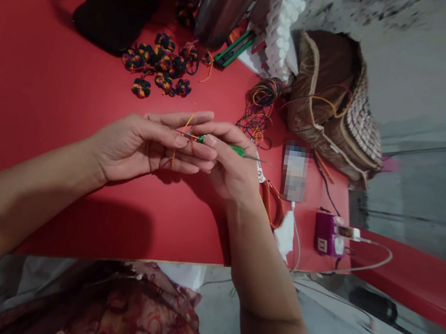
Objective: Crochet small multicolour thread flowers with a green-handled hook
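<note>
Left hand (pixel 147 140) pinching orange yarn strand (pixel 188 122) with thumb against fingers, the other fingers fairly straight; strand crosses them, exact loops too small to tell. Right hand (pixel 228 156) fingers curled around green-handled hook (pixel 238 151), metal showing at both ends, one end reaching to the yarn at the left fingers. Both hands sit above red table (pixel 40 108), near its front edge. Around them: cluster of multicolor yarn balls (pixel 163 62) beyond the left hand, black case (pixel 117 5) just behind those, metal bottle (pixel 224 9) standing at the back, green cutter (pixel 235 50) beside it, then white stacked ornament (pixel 284 26). Tangled yarn bundle (pixel 264 92) lies right behind the right hand, the nearest clutter. Orange-handled scissors (pixel 272 201) just beside the right wrist, blades partly hidden by the hand. Further right: pixelated phone (pixel 294 174) with a cable plugged in, big brown bag (pixel 317 114) crowding the back right, purple power adapter (pixel 326 234) near the right edge, white cable (pixel 384 261) looping off it. Patterned cloth (pixel 136 315) below the table edge.
</note>
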### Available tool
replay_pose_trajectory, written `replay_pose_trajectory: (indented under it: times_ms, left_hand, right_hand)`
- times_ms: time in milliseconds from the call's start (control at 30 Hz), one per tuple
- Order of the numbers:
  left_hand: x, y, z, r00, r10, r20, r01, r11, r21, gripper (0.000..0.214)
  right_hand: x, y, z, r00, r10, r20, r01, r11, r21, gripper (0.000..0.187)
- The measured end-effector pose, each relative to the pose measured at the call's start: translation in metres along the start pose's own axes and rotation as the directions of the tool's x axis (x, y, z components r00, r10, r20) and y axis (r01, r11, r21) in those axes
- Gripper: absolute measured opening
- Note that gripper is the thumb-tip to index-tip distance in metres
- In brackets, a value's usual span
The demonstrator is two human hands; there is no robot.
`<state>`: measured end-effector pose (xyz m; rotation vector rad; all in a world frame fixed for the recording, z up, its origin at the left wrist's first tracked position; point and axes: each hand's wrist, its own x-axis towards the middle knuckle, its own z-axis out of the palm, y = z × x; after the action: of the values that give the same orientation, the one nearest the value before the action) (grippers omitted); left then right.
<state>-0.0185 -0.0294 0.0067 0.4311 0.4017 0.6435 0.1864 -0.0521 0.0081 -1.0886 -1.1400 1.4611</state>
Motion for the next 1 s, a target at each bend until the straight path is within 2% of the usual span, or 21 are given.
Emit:
replay_pose_trajectory:
  times_ms: [200, 333, 533, 667, 767, 867, 1000]
  left_hand:
    - [0.0, 0.0, -0.001, 0.998, 0.056, 0.008, -0.056, 0.994, 0.095, 0.046]
    - [0.0, 0.004, -0.001, 0.999, 0.035, 0.033, -0.04, 0.986, 0.163, 0.046]
    - [0.001, 0.005, -0.001, 0.994, 0.052, 0.092, -0.065, 0.987, 0.149, 0.04]
    - [0.002, 0.003, 0.001, 0.998, 0.066, 0.014, -0.067, 0.973, 0.222, 0.036]
    - [0.002, 0.002, 0.005, 0.993, 0.103, -0.05, -0.088, 0.966, 0.245, 0.039]
    - [0.002, 0.001, 0.007, 0.984, 0.155, -0.094, -0.129, 0.964, 0.232, 0.035]
    - [0.001, 0.0, 0.006, 0.971, 0.225, -0.085, -0.199, 0.95, 0.241, 0.04]
  right_hand:
    - [0.0, -0.004, -0.004, 0.999, 0.034, -0.011, -0.033, 0.998, 0.06, 0.03]
    - [-0.001, -0.008, -0.003, 0.999, 0.041, 0.002, -0.041, 0.998, 0.037, 0.028]
    - [-0.001, -0.01, -0.002, 1.0, 0.016, 0.007, -0.016, 0.999, 0.029, 0.024]
    - [-0.001, -0.006, -0.004, 1.0, 0.011, 0.014, -0.01, 1.0, -0.014, 0.028]
    - [-0.003, -0.004, -0.002, 0.998, -0.055, -0.024, 0.054, 0.997, -0.046, 0.022]
    - [-0.008, -0.006, 0.003, 0.981, -0.177, -0.076, 0.167, 0.979, -0.12, 0.011]
    - [-0.016, -0.012, 0.011, 0.947, -0.31, -0.088, 0.272, 0.914, -0.301, 0.008]
